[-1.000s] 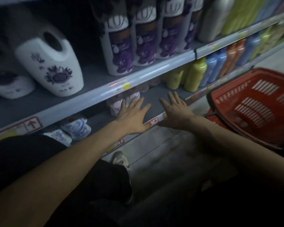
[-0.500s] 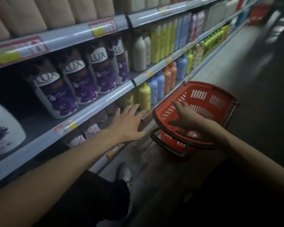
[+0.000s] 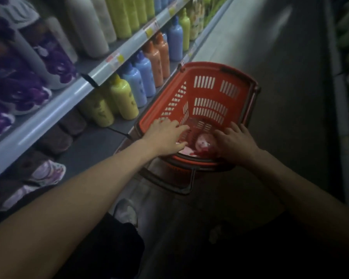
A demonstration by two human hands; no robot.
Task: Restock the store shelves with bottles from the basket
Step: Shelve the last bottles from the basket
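A red plastic basket stands on the floor beside the shelves, its dark handles folded down. Low in its near end lies a pink and red bottle or pack, blurred and partly hidden. My left hand reaches over the basket's near left rim with fingers spread, its thumb near the pink item. My right hand is inside the near right corner with its fingers bent over the item's right side; whether it grips it is not clear.
Shelves run along the left: purple-flowered white bottles above, yellow, blue and orange bottles on the bottom shelf, dark pouches nearer me. My shoe is below. Aisle floor stretches right.
Both hands left the bottom shelf edge and swung right to the basket. The right hand went in first, then the left hand followed onto the near rim. My view turned towards the basket.
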